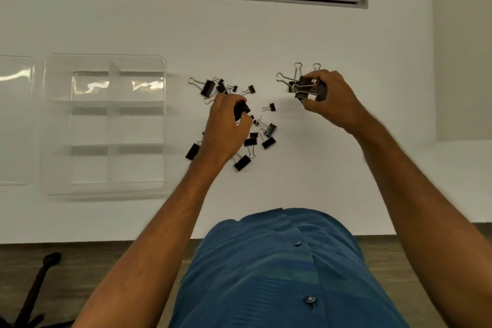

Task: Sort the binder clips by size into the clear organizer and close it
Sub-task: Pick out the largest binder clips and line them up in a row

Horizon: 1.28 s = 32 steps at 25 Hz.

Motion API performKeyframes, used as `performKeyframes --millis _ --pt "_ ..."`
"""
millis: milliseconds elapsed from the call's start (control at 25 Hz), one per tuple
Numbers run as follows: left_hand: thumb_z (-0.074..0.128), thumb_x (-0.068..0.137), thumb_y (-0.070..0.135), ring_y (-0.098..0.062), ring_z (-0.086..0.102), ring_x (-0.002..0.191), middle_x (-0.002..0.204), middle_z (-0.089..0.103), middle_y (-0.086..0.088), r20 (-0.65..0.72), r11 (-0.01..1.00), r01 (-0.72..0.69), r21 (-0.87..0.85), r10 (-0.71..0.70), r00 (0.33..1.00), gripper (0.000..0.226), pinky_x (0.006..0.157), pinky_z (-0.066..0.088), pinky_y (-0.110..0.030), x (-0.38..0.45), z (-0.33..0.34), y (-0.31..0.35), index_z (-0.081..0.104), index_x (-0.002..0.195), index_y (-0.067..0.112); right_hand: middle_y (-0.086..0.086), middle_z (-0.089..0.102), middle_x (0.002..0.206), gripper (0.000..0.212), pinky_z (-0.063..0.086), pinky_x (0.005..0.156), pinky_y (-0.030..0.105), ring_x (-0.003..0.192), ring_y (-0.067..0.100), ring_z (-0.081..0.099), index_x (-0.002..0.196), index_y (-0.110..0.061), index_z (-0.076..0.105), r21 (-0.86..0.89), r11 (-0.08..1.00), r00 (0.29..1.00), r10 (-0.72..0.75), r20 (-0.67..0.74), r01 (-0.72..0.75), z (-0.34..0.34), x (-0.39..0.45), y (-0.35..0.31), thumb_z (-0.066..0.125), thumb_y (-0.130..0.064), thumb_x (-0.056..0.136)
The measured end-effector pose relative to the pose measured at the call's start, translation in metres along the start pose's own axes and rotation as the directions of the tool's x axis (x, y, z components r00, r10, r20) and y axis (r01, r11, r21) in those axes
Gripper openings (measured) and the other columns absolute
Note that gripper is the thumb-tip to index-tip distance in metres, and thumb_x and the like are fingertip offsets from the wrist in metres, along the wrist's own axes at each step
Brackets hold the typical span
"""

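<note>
While the right hand (323, 98) grips a bunch of large clips (306, 86), the left hand (226, 125) pinches one clip (241, 110) from the loose pile (262, 132) on the surface (292, 173). Organizer (106, 125) sits open, well left. Best approach, imo: collect one size only w/ each hand, then drop per compartment.
</note>
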<state>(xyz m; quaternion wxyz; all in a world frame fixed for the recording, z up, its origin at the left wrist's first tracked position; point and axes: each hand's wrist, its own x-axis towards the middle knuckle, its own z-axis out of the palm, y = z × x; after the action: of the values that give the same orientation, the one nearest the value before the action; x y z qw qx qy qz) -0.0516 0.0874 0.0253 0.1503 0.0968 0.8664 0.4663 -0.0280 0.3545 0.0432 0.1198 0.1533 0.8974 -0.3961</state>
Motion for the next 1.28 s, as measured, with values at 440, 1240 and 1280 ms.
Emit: performKeyframes --millis 440,1240,1280 --pt "0.064 0.093 0.024 -0.023 0.054 0.106 0.114 0.063 0.0 0.242 0.918 -0.302 0.256 0.242 0.94 0.03 0.092 0.044 -0.041 0.06 0.129 0.102 0.063 0.123 0.022 0.0 0.059 0.105 0.048 0.039 0.062 0.009 0.077 0.002 0.053 0.105 -0.018 0.065 0.313 0.874 0.836 0.462 -0.296 -0.372 -0.055 -0.025 0.126 0.085 -0.046 0.071" --pt "0.062 0.091 0.024 -0.026 0.052 0.099 0.107 0.055 -0.002 0.421 0.63 -0.49 0.602 0.27 0.866 0.025 0.079 0.026 -0.035 0.125 0.217 0.095 0.065 0.116 0.024 0.005 0.031 0.134 0.065 0.039 0.075 -0.002 0.088 0.002 0.047 0.148 -0.019 0.037 0.381 0.855 0.83 0.473 -0.296 -0.351 -0.082 -0.01 0.165 0.056 0.001 0.088" --pt "0.062 0.091 0.024 -0.026 0.051 0.1 0.107 0.055 -0.002 0.423 0.633 -0.49 0.599 0.269 0.865 0.027 0.079 0.026 -0.035 0.125 0.217 0.094 0.065 0.117 0.024 0.006 0.031 0.135 0.066 0.038 0.075 -0.002 0.088 0.003 0.047 0.149 -0.016 0.035 0.335 0.876 0.843 0.447 -0.299 -0.346 -0.082 -0.008 0.166 0.056 0.001 0.089"
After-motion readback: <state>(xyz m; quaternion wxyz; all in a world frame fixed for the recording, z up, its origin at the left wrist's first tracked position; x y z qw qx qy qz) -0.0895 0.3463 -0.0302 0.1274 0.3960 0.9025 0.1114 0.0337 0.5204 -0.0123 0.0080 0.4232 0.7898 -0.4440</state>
